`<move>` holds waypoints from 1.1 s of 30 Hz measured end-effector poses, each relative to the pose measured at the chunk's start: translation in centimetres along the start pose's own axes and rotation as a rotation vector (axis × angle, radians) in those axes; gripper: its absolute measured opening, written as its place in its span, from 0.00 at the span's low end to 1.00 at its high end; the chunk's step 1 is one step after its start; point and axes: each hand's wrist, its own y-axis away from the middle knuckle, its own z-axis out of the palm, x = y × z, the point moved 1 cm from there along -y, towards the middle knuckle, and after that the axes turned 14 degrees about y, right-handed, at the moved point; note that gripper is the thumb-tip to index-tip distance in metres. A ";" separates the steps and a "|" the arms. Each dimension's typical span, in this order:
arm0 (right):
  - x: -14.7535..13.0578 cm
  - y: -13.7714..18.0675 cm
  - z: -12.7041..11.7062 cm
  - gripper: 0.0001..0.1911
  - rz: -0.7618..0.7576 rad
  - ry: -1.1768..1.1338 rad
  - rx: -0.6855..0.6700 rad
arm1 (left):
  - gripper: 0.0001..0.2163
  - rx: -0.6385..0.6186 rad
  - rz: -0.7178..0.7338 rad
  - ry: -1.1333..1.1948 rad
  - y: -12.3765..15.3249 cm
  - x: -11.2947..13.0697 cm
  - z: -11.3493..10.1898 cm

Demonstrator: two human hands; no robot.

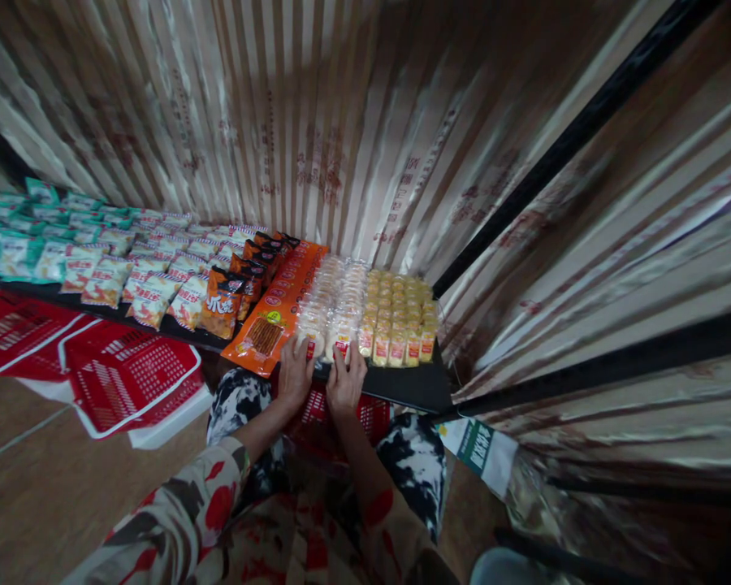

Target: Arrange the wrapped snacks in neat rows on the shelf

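My left hand (pixel 296 370) and my right hand (pixel 345 379) rest side by side at the front edge of a black shelf (pixel 411 386). Their fingers reach onto the front row of small white snack packets (pixel 332 313). The fingers are bent over the packets, and I cannot tell whether they grip any. Rows of small yellow packets (pixel 399 317) lie just right of my right hand. A long orange snack bag (pixel 274 313) lies just left of my left hand.
Further left on the shelf lie dark orange bags (pixel 225 301), white-and-red packets (pixel 152 280) and green packets (pixel 12 244). Red plastic baskets (pixel 131 374) stand below on the floor, one under my hands. Striped paper sheeting (pixel 317 130) covers the wall behind and to the right.
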 end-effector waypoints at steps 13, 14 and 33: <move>-0.1 0.3 -0.2 0.21 -0.038 0.015 0.000 | 0.18 -0.029 0.142 -0.019 0.5 -0.1 -0.4; -0.1 0.3 -0.2 0.21 -0.036 0.016 -0.001 | 0.17 -0.032 0.151 -0.024 0.4 -0.1 -0.5; 0.1 0.5 -0.4 0.21 -0.017 -0.028 0.003 | 0.20 -0.080 0.280 -0.133 1.3 0.7 -1.3</move>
